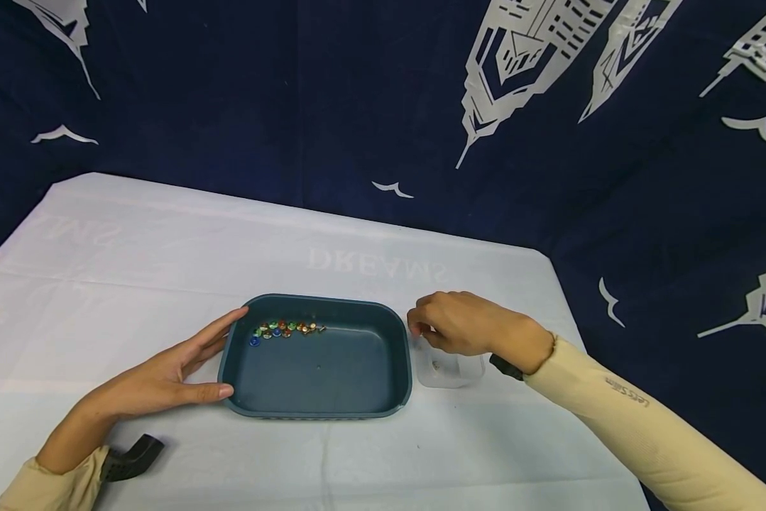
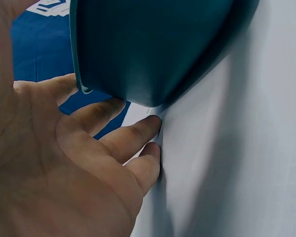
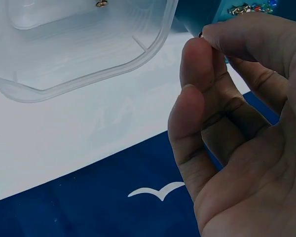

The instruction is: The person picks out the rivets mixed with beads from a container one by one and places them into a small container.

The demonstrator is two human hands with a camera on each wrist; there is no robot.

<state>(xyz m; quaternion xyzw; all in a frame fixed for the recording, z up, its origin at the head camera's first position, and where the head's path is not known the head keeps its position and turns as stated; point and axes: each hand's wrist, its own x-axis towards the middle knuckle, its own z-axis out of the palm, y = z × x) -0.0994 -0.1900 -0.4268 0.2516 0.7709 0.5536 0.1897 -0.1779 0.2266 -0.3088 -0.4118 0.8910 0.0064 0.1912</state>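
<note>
A dark teal tray [image 1: 400, 369] sits on the white tablecloth, with several small coloured pins [image 1: 285, 328] in its far left corner. My left hand [image 1: 187, 358] lies open with straight fingers against the tray's left wall [image 2: 153, 49], fingertips [image 2: 150, 123] on the cloth beside its base. My right hand [image 1: 419, 328] hovers over a clear plastic container [image 1: 468, 375] just right of the tray. Its thumb and fingers [image 3: 207, 59] pinch one tiny pin [image 3: 201, 35]. One small gold piece [image 3: 101, 4] lies inside the container [image 3: 89, 64].
The white tablecloth [image 1: 133, 248] covers the table, whose far and right edges meet a dark blue backdrop [image 1: 644, 213] printed with buildings and birds. A black wrist mount [image 1: 130, 458] shows by my left sleeve.
</note>
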